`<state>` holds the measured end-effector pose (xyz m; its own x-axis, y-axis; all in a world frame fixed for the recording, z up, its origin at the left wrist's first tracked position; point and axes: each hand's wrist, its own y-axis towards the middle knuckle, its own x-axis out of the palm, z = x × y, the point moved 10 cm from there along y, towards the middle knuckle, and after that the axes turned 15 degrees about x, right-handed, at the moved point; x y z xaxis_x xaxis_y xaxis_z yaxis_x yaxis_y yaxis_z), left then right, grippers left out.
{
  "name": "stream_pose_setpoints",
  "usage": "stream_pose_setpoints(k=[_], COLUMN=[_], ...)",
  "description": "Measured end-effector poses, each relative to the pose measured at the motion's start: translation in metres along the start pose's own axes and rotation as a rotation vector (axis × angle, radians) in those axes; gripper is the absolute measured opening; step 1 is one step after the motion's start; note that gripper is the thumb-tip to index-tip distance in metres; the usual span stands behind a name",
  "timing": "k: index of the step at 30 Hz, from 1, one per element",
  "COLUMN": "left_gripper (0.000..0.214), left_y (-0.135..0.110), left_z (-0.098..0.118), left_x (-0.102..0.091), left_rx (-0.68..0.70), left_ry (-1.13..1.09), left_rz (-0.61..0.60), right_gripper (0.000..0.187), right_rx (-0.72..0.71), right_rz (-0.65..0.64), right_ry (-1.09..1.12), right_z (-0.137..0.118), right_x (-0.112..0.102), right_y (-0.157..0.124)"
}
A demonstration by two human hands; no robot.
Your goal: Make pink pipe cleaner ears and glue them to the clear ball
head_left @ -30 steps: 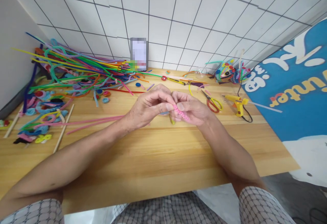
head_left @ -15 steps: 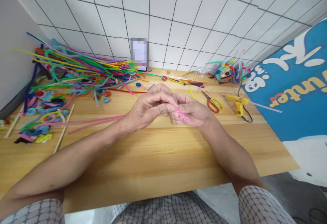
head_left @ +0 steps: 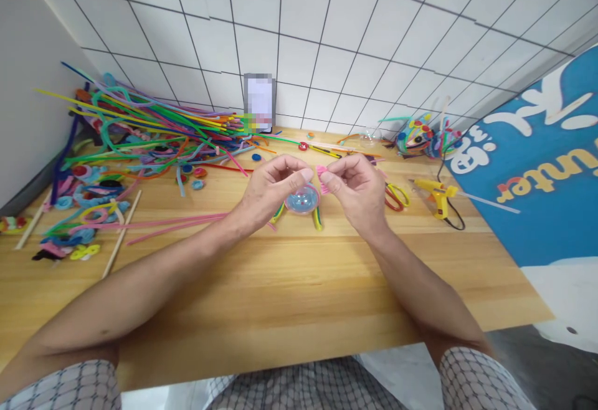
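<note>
My left hand [head_left: 273,189] and my right hand [head_left: 357,189] meet above the middle of the wooden table [head_left: 289,285]. Both pinch a short coiled pink pipe cleaner [head_left: 322,176] between thumb and fingertips, left fingers on its left end, right fingers around its right part. Just below the hands a clear plastic ball [head_left: 302,199] rests on the table, with a green and yellow pipe cleaner [head_left: 318,218] curling from under it. Long pink pipe cleaners [head_left: 163,224] lie under my left forearm.
A big heap of coloured pipe cleaners [head_left: 140,129] fills the back left. Red-and-yellow scissors [head_left: 397,197] and a yellow glue gun [head_left: 436,195] lie to the right. Colourful finished figures [head_left: 420,136] stand at the back right, a phone [head_left: 260,103] leans on the tiled wall.
Both hands have lifted and drawn slightly apart, uncovering the clear ball beneath them. The pink coil now sits upright between the fingertips.
</note>
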<state>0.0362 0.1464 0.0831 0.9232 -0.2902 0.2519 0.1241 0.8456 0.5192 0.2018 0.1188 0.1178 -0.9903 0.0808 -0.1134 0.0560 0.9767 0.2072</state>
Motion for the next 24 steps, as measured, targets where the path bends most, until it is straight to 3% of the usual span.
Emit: stream_pose_setpoints(k=[4, 13, 24], left_gripper=[0.043, 0.039, 0.042], left_y=[-0.003, -0.001, -0.001], left_z=[-0.002, -0.003, -0.005], left_x=[0.004, -0.002, 0.006], left_rx=[-0.031, -0.008, 0.0], left_ry=[0.002, 0.047, 0.109], left_rz=[-0.013, -0.012, -0.158], right_gripper=[0.014, 0.011, 0.013], right_rx=[-0.092, -0.144, -0.038], right_rz=[0.007, -0.091, -0.144], right_ry=[-0.171, -0.252, -0.217], right_z=[-0.005, 0.001, 0.018], right_x=[0.007, 0.016, 0.019], right_y=[-0.007, -0.003, 0.002])
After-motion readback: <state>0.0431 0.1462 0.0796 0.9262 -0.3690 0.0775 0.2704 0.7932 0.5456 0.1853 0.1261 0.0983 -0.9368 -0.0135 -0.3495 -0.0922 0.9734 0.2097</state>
